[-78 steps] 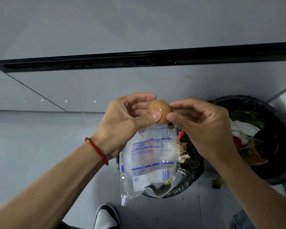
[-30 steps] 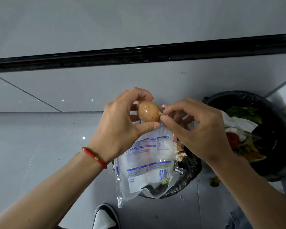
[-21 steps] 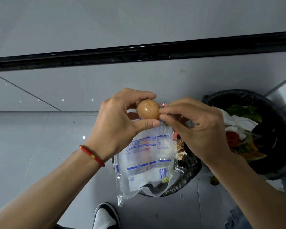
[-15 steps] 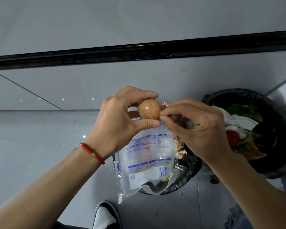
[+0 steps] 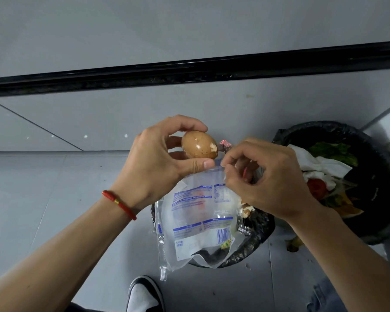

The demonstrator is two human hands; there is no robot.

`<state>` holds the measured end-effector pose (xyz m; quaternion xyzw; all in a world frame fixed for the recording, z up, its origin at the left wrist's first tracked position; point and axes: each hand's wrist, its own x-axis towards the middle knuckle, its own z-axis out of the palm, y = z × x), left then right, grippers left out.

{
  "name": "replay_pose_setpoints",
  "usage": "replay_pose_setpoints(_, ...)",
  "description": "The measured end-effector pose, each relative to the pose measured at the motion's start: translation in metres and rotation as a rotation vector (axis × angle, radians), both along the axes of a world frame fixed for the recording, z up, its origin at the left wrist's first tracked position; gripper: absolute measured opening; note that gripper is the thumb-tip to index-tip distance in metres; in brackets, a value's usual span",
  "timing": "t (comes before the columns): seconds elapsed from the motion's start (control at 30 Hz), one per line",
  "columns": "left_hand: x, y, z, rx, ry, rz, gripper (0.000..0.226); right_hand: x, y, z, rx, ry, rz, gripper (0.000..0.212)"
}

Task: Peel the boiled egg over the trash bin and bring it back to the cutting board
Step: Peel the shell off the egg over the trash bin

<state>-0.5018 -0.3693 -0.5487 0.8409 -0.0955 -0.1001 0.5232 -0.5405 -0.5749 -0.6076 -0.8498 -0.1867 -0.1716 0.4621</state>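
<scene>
Right hand (image 5: pixel 268 176) pulled off egg (image 5: pixel 199 147); left hand (image 5: pixel 158 163) grips.

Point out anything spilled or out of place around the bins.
A yellowish food scrap lies on the floor beside the larger bin, outside it. A clear plastic bag droops over the smaller bin's rim.

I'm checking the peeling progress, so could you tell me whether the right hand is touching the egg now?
Apart. The head view shows the right hand curled just below and right of the egg, with background visible between them.
</scene>
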Motion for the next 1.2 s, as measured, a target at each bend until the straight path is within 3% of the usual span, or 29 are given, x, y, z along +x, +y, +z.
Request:
replay_pose_setpoints(0.27, -0.001, 0.0, 0.001, 0.047, -0.073, -0.031, 0.051, 0.002, -0.001, -0.001, 0.018, 0.034, -0.025, 0.013)
replay_pose_setpoints(0.4, -0.005, -0.001, 0.003, 0.081, -0.128, -0.047, 0.051, 0.0, 0.006, 0.003, 0.126, 0.078, -0.074, 0.027)
replay_pose_setpoints(0.63, -0.007, -0.002, 0.006, 0.169, -0.218, -0.052, 0.05, -0.001, 0.008, 0.0, 0.313, 0.273, -0.107, 0.022)
replay_pose_setpoints(0.87, -0.011, -0.005, 0.004, 0.26, -0.271, -0.066, 0.052, -0.004, 0.014, -0.001, 0.213, 0.123, -0.132, 0.007)
replay_pose_setpoints(1.2, -0.011, -0.007, 0.006, 0.192, -0.123, -0.022, 0.051, -0.003, 0.011, 0.003, 0.161, 0.049, -0.206, 0.008)
